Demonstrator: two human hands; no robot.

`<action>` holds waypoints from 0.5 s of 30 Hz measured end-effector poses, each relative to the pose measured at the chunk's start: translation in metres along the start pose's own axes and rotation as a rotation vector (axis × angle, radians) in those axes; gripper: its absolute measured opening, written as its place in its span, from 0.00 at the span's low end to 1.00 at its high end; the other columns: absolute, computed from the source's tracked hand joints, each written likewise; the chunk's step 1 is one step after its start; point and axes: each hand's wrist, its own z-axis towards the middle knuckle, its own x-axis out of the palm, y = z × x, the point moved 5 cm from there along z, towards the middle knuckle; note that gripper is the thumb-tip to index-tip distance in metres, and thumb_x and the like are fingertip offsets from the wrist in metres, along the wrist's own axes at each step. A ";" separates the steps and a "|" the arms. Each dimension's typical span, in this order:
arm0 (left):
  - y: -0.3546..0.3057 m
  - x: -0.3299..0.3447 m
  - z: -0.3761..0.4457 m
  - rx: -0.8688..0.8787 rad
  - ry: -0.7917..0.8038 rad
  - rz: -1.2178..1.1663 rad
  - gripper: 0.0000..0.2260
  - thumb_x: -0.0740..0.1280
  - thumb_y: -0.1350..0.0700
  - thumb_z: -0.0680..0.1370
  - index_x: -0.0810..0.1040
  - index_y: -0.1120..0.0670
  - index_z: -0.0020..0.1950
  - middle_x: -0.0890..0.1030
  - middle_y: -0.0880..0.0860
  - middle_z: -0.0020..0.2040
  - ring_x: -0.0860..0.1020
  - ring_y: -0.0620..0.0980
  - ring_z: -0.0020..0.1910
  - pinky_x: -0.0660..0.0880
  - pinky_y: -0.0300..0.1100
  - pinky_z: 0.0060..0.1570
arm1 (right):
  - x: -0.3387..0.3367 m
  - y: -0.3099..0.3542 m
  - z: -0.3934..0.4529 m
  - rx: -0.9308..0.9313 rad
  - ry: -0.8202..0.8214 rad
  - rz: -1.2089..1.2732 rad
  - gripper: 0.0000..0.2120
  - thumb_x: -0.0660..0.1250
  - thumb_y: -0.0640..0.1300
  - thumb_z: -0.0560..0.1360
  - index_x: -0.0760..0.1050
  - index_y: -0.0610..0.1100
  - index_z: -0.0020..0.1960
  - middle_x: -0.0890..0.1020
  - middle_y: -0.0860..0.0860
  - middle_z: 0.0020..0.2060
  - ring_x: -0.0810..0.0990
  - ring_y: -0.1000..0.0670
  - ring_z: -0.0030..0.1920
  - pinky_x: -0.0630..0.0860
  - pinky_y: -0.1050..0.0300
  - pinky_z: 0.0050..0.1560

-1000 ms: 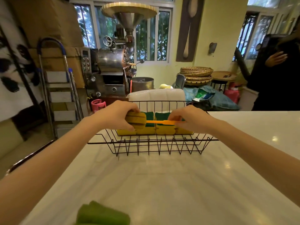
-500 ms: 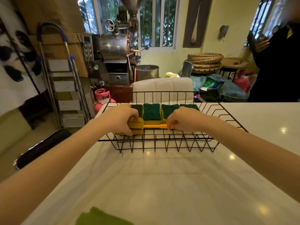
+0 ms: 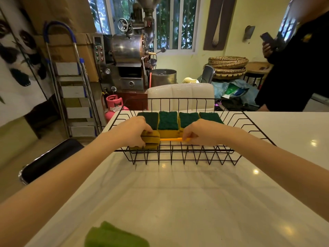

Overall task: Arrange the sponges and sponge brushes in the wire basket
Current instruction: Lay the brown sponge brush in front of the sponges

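A black wire basket (image 3: 179,157) stands on the white counter. Several green-topped yellow sponges (image 3: 167,122) lie side by side along its far side. A sponge brush (image 3: 170,139) with an orange handle and a yellow sponge head lies across the near side of the basket. My left hand (image 3: 132,131) grips the sponge head at the left. My right hand (image 3: 199,131) holds the handle's right end. Both hands are low inside the basket.
A green scouring pad (image 3: 114,236) lies on the counter (image 3: 178,202) near its front edge. A white chair back (image 3: 180,94) stands just behind the basket. A person in black (image 3: 295,68) stands at the right. A stepladder, a roasting machine and a pink gas cylinder are at the left rear.
Both hands have lowered the sponge brush toward the basket floor in front of the sponges. The view has tilted down, showing the sponges' green tops.
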 end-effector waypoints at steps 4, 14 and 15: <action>0.001 -0.002 -0.003 0.012 0.031 -0.071 0.22 0.68 0.50 0.71 0.69 0.50 0.64 0.73 0.54 0.57 0.69 0.49 0.51 0.68 0.40 0.48 | -0.003 0.003 -0.003 -0.014 -0.025 0.057 0.12 0.62 0.42 0.74 0.75 0.47 0.57 0.79 0.48 0.55 0.72 0.53 0.47 0.67 0.61 0.47; -0.014 -0.045 -0.050 0.042 -0.138 -0.255 0.22 0.66 0.49 0.72 0.68 0.50 0.65 0.74 0.51 0.64 0.72 0.47 0.58 0.67 0.38 0.52 | -0.033 0.039 -0.047 -0.108 -0.286 0.298 0.13 0.62 0.42 0.74 0.72 0.48 0.59 0.79 0.50 0.51 0.77 0.51 0.50 0.74 0.62 0.49; -0.017 -0.049 -0.059 0.053 -0.166 -0.287 0.22 0.66 0.50 0.72 0.68 0.49 0.65 0.74 0.51 0.63 0.71 0.45 0.56 0.67 0.38 0.52 | -0.034 0.046 -0.054 -0.112 -0.320 0.319 0.15 0.63 0.42 0.74 0.70 0.49 0.60 0.78 0.51 0.52 0.77 0.52 0.51 0.75 0.60 0.50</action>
